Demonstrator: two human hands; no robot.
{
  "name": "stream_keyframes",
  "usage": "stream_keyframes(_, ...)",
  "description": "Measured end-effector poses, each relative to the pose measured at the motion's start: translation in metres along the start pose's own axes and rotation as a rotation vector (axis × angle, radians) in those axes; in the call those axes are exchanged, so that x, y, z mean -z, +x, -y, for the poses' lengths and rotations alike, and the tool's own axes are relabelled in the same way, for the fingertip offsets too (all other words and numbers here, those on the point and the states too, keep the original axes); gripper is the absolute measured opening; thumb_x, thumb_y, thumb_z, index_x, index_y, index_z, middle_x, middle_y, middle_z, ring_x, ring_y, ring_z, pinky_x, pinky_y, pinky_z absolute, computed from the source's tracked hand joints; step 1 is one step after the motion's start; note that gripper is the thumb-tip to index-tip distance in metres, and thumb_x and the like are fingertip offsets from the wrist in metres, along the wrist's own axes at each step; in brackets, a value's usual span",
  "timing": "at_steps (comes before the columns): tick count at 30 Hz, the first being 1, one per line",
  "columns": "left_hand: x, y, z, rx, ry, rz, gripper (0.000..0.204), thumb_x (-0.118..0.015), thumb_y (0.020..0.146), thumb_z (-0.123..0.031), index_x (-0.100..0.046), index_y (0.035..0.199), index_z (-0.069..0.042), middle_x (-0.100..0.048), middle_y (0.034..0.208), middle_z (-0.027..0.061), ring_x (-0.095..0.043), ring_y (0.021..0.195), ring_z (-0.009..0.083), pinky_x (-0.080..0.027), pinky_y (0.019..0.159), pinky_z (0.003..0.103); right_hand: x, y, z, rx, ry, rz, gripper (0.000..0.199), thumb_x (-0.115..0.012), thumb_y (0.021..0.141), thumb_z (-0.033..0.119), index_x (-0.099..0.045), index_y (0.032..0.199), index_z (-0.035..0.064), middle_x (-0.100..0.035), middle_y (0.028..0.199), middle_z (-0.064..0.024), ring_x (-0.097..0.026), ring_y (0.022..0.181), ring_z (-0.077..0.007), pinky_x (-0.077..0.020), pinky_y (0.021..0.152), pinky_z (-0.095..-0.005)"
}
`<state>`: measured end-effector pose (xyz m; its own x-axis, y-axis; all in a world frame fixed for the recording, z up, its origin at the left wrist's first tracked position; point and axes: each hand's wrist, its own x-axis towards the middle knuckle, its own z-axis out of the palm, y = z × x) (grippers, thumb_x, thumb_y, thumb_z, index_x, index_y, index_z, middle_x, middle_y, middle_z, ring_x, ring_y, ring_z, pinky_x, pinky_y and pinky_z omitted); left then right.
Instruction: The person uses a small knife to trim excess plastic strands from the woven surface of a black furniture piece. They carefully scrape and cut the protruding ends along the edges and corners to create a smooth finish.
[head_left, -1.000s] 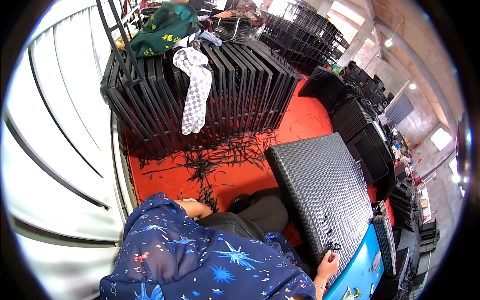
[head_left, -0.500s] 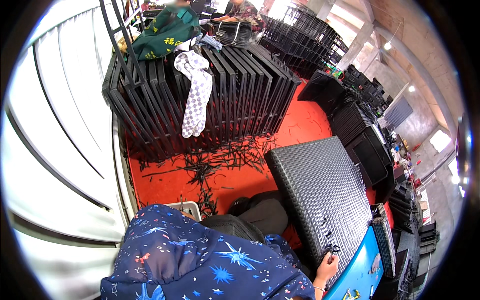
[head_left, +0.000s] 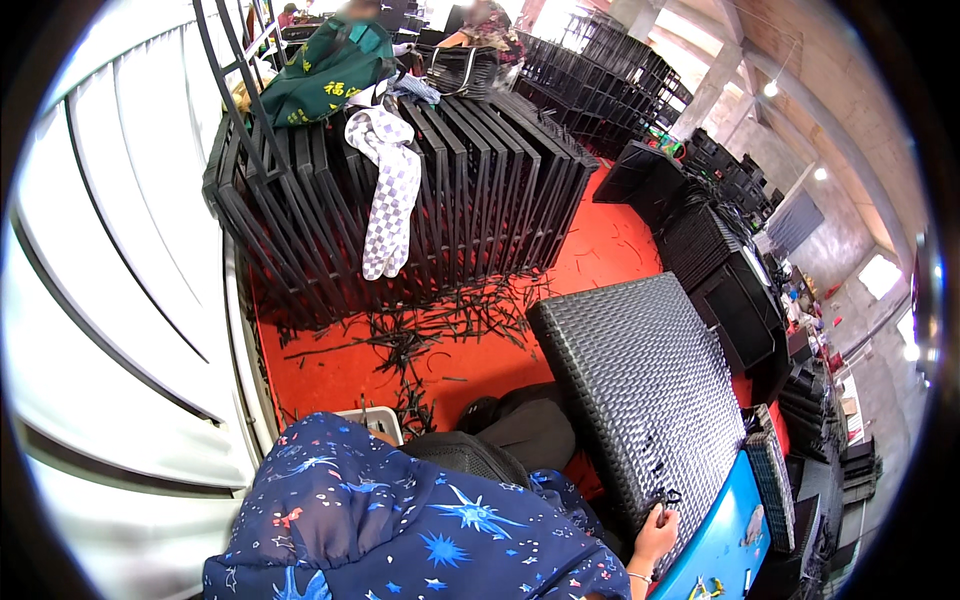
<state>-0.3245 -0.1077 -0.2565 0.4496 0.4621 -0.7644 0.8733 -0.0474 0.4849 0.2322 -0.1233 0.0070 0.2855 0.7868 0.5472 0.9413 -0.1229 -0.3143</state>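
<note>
A panel of glossy black woven strips [head_left: 640, 370] leans in front of me at the right, tilted. My right hand [head_left: 655, 536] is closed at its lower part, by a row of dark gaps and loose strip ends in the weave. A small black looped piece [head_left: 672, 497] shows at its fingertips; I cannot make out what it is. Of my left hand only a sliver of skin [head_left: 381, 436] shows past the blue patterned sleeve [head_left: 330, 470], beside a whitish basket [head_left: 382, 420]; its fingers are hidden.
A blue surface [head_left: 715, 540] with a yellow-handled tool [head_left: 706, 588] lies beside the panel. Black strip scraps [head_left: 410, 335] litter the red floor [head_left: 480, 355]. Black frames [head_left: 470, 190] stand in a row ahead, a checked cloth [head_left: 390, 205] over them. White corrugated wall [head_left: 120, 300] closes the left.
The view has shifted very slightly. My right hand stays at the same spot on the woven panel, still closed.
</note>
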Motion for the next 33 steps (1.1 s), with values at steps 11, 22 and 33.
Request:
stream_keyframes(11, -0.008, -0.003, 0.034, 0.033, 0.004, -0.023, 0.042, -0.067, 0.089, -0.046, -0.078, 0.110, -0.011, -0.075, 0.110, 0.0167, -0.071, 0.105, 0.0318, -0.053, 0.089, 0.044, 0.003, -0.001, -0.001, 0.046, 0.003, -0.068, 0.032, -0.068, 0.094, 0.033, -0.058, 0.084, 0.0047, -0.062, 0.069, -0.0128, -0.061, 0.062, -0.0312, -0.0468, 0.060, -0.0444)
stream_keyframes(22, 0.174, -0.061, -0.095, -0.097, -1.257, -0.798, 0.094, -0.044, 0.092, -0.079, -0.031, 0.159, -0.014, -0.038, 0.161, 0.0090, -0.058, 0.128, 0.0279, -0.052, 0.096, 0.048, -0.003, 0.005, 0.001, 0.016, 0.074, -0.142, 0.045, -0.065, 0.099, 0.036, -0.053, 0.069, 0.0049, -0.056, 0.059, -0.0087, -0.052, 0.051, -0.0232, -0.0394, 0.052, -0.0401)
stream_keyframes(33, 0.233, -0.010, -0.193, -0.494, -1.752, -0.541, 0.095, -0.059, 0.087, -0.077, -0.046, 0.148, -0.006, -0.058, 0.143, 0.0140, -0.057, 0.128, 0.0303, -0.043, 0.109, 0.048, 0.004, 0.025, 0.003, 0.121, 0.176, -0.095, 0.042, -0.067, 0.099, 0.027, -0.055, 0.067, 0.0016, -0.053, 0.055, -0.0128, -0.050, 0.047, -0.0249, -0.0372, 0.050, -0.0398)
